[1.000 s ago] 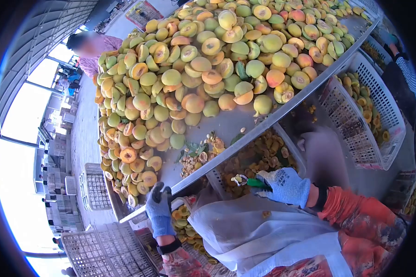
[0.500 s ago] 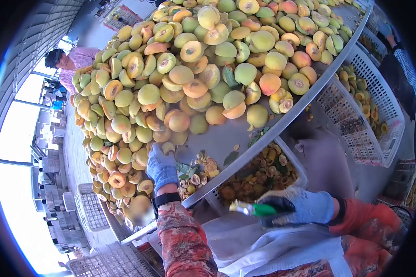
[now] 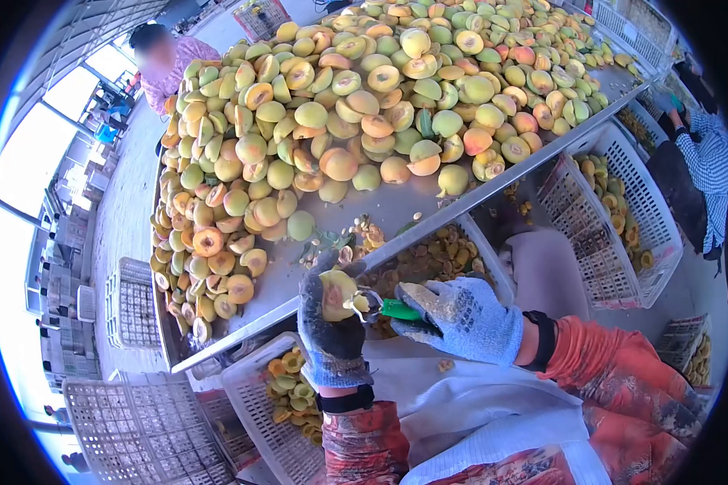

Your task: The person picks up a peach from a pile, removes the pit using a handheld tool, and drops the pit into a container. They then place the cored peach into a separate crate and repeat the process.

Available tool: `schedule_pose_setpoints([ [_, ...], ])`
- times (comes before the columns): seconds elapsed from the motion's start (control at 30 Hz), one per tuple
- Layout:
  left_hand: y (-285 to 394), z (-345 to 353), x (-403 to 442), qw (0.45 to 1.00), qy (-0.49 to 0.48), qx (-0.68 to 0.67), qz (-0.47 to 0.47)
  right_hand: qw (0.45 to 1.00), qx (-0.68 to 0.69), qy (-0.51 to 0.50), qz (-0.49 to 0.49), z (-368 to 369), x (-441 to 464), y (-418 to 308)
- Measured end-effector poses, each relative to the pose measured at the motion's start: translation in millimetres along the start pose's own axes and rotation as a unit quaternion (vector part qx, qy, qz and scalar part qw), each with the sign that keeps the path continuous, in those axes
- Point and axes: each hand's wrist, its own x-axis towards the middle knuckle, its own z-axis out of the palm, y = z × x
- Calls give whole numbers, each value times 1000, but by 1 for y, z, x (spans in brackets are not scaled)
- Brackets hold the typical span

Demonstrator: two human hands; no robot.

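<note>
My left hand [image 3: 328, 343], in a dirty blue and dark-coated glove, is closed round a peach half [image 3: 336, 293] with its cut face towards my right side. My right hand [image 3: 471, 320], gloved alike, grips a green-handled pitting tool [image 3: 399, 310]. The tool's looped metal end is at the edge of the peach half, with a pale bit of flesh or pit at it. Both hands are over the near edge of a metal table [image 3: 323, 217]. Behind them lies a big heap of peaches [image 3: 340, 166], many of them cut in halves.
Under the table edge a crate [image 3: 487, 252] holds pits and scraps. Crates of peach halves stand at right [image 3: 659, 234] and below left [image 3: 247, 380]. Pits and leaves [image 3: 349, 242] lie near the edge. One person [image 3: 170, 69] is at far left, another [image 3: 708, 174] at right.
My left hand has come back from the heap and now holds a peach half. My right hand has brought the pitting tool up to it. The view has shifted, showing more of the lower-left crates.
</note>
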Motion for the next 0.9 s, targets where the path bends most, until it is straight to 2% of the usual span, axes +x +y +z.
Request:
schedule_pose_setpoints([
  [0.07, 6, 25, -15, 998, 56, 18, 7, 997, -66, 8, -40, -3, 2, -10],
  [0.13, 11, 34, -28, 998, 58, 7, 11, 996, -73, -29, -38, -1, -4, -13],
  [0.23, 13, 36, -37, 998, 69, 4, 10, 995, -85, -13, -46, -2, -7, -19],
  [0.33, 12, 28, -39, 995, 96, 2, -9, 996, -72, -32, -32, -6, -9, -22],
  [0.4, 12, 21, -41, 994, 110, -4, -25, 992, -113, -61, -21, -1, -14, -9],
  [0.43, 12, 17, -42, 993, 104, 46, -37, 986, -131, -104, -10, 1, -18, 1],
  [0.47, 12, 15, -40, 990, 98, 94, -48, 986, -134, -101, -7, -1, -16, 3],
  [0.5, 5, 17, -38, 986, 89, 137, -12, 983, -153, -94, -21, -3, -16, 4],
  [0.53, -1, 18, -38, 986, 93, 137, -20, 981, -168, -89, -30, -3, -20, 3],
  [0.6, -11, 18, -30, 953, 80, 291, -40, 969, -213, -121, -28, 1, -23, 6],
  [0.63, -35, -6, -18, 919, 54, 386, 61, 954, -260, -147, -28, 3, -22, 8],
  [0.67, -35, -1, -16, 919, 53, 386, 62, 954, -261, -145, -28, 4, -20, 12],
  [0.73, -37, 12, -14, 881, 121, 454, 57, 964, -233, -131, -4, 4, -22, 22],
  [0.77, -26, 29, -15, 945, 211, 250, -17, 964, -233, -131, -1, 3, -23, 31],
  [0.8, -24, 9, -1, 956, 194, 216, -35, 961, -201, -181, 57, 2, -25, 41],
  [0.83, -27, -5, -5, 975, 167, 121, -80, 952, -168, -229, 115, 0, -26, 46],
  [0.87, -14, 5, -8, 982, 139, 24, -123, 952, -169, -228, 115, -3, -26, 44],
  [0.9, -15, 2, -7, 984, 123, 44, -120, 977, -111, -159, 87, -8, -26, 36],
])
